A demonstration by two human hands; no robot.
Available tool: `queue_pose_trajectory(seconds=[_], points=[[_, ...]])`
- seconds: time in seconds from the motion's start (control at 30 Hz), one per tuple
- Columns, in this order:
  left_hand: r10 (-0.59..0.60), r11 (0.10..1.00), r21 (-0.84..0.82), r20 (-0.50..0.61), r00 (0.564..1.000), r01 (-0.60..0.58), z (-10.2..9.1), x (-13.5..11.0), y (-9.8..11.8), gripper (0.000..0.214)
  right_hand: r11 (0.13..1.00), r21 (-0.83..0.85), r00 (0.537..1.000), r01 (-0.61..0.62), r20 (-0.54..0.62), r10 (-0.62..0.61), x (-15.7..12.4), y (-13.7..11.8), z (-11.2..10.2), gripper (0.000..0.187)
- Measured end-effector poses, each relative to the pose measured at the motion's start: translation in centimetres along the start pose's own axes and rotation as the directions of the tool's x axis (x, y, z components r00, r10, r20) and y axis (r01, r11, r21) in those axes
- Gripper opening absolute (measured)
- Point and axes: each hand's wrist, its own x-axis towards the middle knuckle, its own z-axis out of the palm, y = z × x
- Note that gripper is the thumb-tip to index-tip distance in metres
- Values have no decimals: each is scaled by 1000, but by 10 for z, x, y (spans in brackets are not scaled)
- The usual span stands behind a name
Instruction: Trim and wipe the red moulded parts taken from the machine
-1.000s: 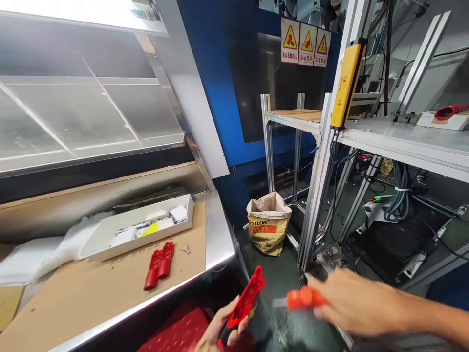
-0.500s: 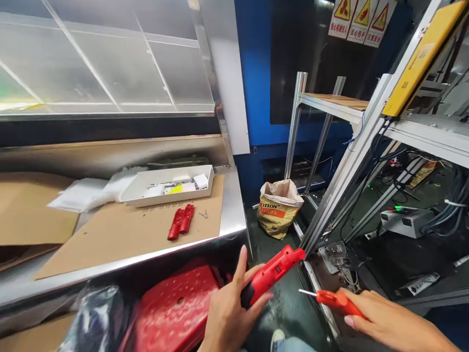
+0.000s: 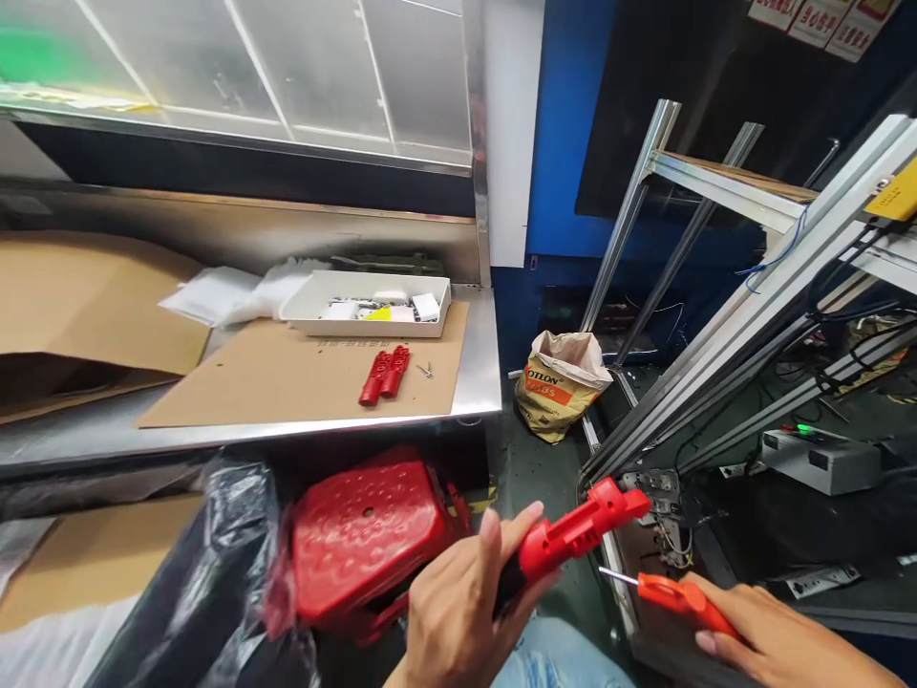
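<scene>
In my left hand (image 3: 465,597) is a red plastic housing (image 3: 573,530) with a dark lower end; its far end points up and to the right. My right hand (image 3: 752,631) grips an orange-red handled tool (image 3: 680,597) with a thin metal shaft, perhaps a cutter or driver. The shaft's tip points left, below the housing and apart from it. On the cardboard sheet (image 3: 301,382) lie two red plastic shells (image 3: 385,375) side by side. A few small screws (image 3: 425,371) rest right of them.
A white tray (image 3: 301,320) of small parts stands at the back of the bench. Beneath the bench edge are a red stool (image 3: 373,535) and a black plastic bag (image 3: 207,573). A paper sack (image 3: 559,382) stands on the floor; a metal frame (image 3: 688,382) rises at right.
The view has shifted, so the bench sits higher and further right. My left hand has turned the red housing, showing a different side. Both hands keep their holds.
</scene>
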Motion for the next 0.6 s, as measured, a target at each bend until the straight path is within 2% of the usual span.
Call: queue_pose_trajectory(seconds=[0.07,0.3,0.4,0.47,0.53,0.6], points=[[-19,1000,-11,2,1000,19,-2,-6,-1,94,999,22,998,-23,62,21,1,-3,-3,37],[-72,997,-25,-28,997,71,-12,-11,-1,95,996,-26,991,-85,101,87,10,-9,-5,50],[-143,990,3,11,990,143,-6,-16,-10,88,995,-51,987,-83,130,89,10,-4,-8,53],[-195,979,79,77,978,189,5,-26,-24,87,996,-50,994,-70,78,74,7,5,-11,53],[-264,959,158,178,948,237,17,-43,-42,84,997,-62,998,-56,-9,55,1,17,-14,53],[-385,920,196,301,872,339,28,-61,-59,68,995,-91,996,-38,-90,30,-5,29,-17,53]])
